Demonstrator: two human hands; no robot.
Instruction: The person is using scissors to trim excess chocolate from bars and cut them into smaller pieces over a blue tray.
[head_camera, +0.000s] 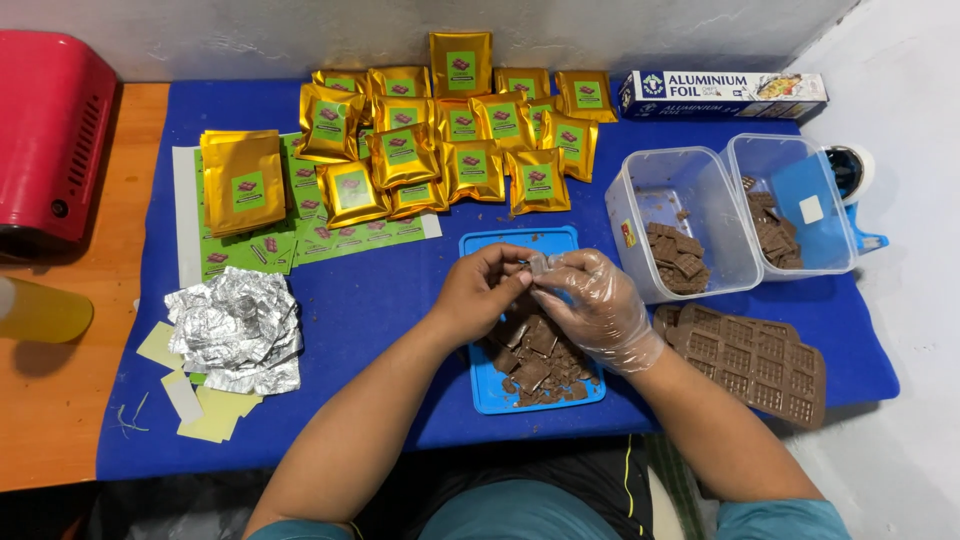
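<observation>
Red plastic, some kind of machine (50, 135), sits far left on the wooden table (70, 400), with a yellow bottle (40, 312) near it. On the blue mat (370, 310) lies a heap of crumpled foil squares (235, 332), pale paper slips (200, 405) nearer me, and farther off a green label sheet (310, 235) under a stack of flat gold pouches (242, 180). Filled gold pouches (450, 140) crowd the far middle.

My left hand (480, 293), bare, and my right hand (598, 305), in a thin clear glove, meet above the blue tray (490, 395). Both pinch closed on one small piece (538, 265); it is mostly hidden by my fingertips, so I cannot tell whether it is chocolate or foil. If it is chocolate like the brown slabs (535, 355) heaped in the tray below, I judge it light, stiff and brittle, quick to snap at the scored lines and to smear under a warm bare thumb. Best held by its edges, lightly, with the gloved fingers doing most of the touching.

To the right stand two clear tubs (640, 195), each with chocolate pieces (678, 262) inside, a brown mould (760, 365) near right, a foil box (725, 93) far right, and a blue tape dispenser (858, 195) against the wall.
</observation>
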